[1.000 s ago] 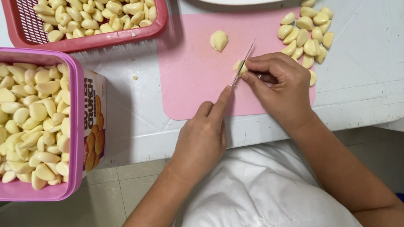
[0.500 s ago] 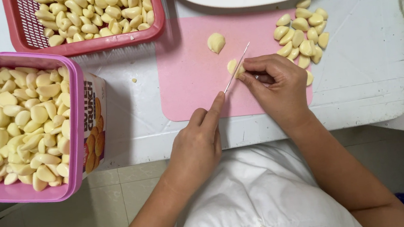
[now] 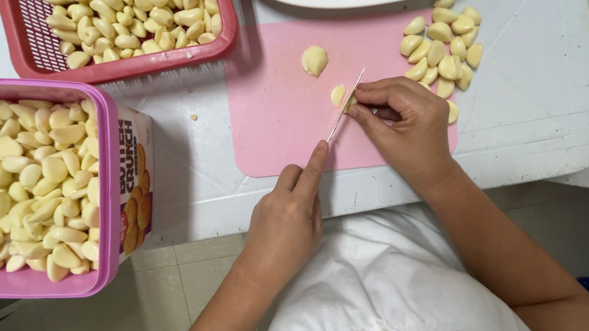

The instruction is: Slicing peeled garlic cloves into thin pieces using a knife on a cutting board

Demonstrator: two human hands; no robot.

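The left hand (image 3: 288, 216) gripped a knife (image 3: 346, 104), forefinger laid along the blade's back, which slanted across a pink cutting board (image 3: 283, 123). The right hand (image 3: 405, 122) was curled, fingertips pinching a garlic clove (image 3: 350, 102) against the board at the blade. A cut piece (image 3: 337, 95) lay just left of the blade; a larger piece (image 3: 314, 61) lay farther up. A heap of peeled cloves (image 3: 445, 46) lay beyond the right hand.
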